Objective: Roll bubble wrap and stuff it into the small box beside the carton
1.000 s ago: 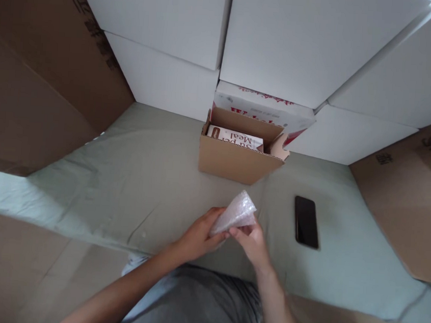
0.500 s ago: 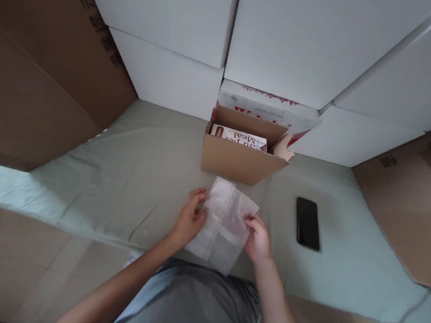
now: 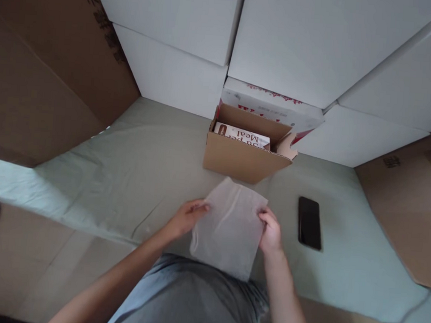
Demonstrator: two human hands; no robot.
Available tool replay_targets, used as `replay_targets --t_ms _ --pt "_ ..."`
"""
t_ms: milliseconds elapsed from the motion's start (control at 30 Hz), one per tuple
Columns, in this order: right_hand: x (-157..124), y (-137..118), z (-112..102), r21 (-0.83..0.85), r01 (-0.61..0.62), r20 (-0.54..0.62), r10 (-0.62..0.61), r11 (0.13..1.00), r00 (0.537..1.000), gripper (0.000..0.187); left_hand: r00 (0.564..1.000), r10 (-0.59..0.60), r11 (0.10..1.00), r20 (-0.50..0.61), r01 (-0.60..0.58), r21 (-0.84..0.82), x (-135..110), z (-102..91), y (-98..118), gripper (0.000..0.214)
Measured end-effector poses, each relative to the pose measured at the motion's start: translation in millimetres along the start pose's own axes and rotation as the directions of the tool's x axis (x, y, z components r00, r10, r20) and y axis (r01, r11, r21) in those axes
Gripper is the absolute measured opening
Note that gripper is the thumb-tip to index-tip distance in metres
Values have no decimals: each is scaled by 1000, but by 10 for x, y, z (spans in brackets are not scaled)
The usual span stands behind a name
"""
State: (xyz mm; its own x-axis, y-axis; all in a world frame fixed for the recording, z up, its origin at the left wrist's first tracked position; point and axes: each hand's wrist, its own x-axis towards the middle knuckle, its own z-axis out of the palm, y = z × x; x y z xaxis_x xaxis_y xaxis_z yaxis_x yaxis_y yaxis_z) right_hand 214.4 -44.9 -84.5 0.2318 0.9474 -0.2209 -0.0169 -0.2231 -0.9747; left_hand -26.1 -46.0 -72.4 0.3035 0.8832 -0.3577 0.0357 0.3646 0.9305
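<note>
A thin, whitish, see-through plastic bag [image 3: 229, 229] is spread out flat between my two hands, just in front of my body. My left hand [image 3: 188, 217] pinches its left edge near the top, thumb over it. The right edge is gripped between thumb and fingers of my right hand [image 3: 270, 229]. Just beyond the bag stands an open cardboard box [image 3: 243, 158], and inside it a white carton [image 3: 241, 135] printed "Super Meal" shows its top part. What else lies deeper in the box is hidden.
A black phone [image 3: 309, 223] lies on the green cloth [image 3: 157, 152] to the right. Large cardboard boxes stand at the left [image 3: 52, 71] and right [image 3: 407, 209]. White cabinet fronts [image 3: 283, 38] rise behind, with a white and red box [image 3: 274, 104] against them.
The plastic bag, folded over on itself before, is now opened out into one wider sheet. My left hand has closed on its edge, and my right hand has shifted slightly right.
</note>
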Motion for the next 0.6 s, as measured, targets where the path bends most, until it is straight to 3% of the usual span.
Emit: replay_targets --t_ms 100,200,300,367,467,600 --pt "124 76 -46 -34 10 -65 -13 999 998 37 969 120 971 -217 -69 229 114 -152 -120 32" --pt "161 164 -15 -263 117 -79 -142 958 987 51 902 353 778 -247 -137 613 168 -194 -226 46" --pt "93 178 39 -619 306 -25 -408 723 913 57 831 551 452 -77 -220 864 150 -178 -238 58" --pt "1 148 87 -757 391 89 -510 524 856 57 816 577 284 37 -243 928 106 -149 -185 61" --pt "-163 136 197 -783 514 334 -461 350 822 55 831 537 115 142 -239 964 32 -40 -86 67" --pt "-305 273 382 -749 616 540 -312 243 781 57 871 379 3 312 -338 941 36 182 -106 57"
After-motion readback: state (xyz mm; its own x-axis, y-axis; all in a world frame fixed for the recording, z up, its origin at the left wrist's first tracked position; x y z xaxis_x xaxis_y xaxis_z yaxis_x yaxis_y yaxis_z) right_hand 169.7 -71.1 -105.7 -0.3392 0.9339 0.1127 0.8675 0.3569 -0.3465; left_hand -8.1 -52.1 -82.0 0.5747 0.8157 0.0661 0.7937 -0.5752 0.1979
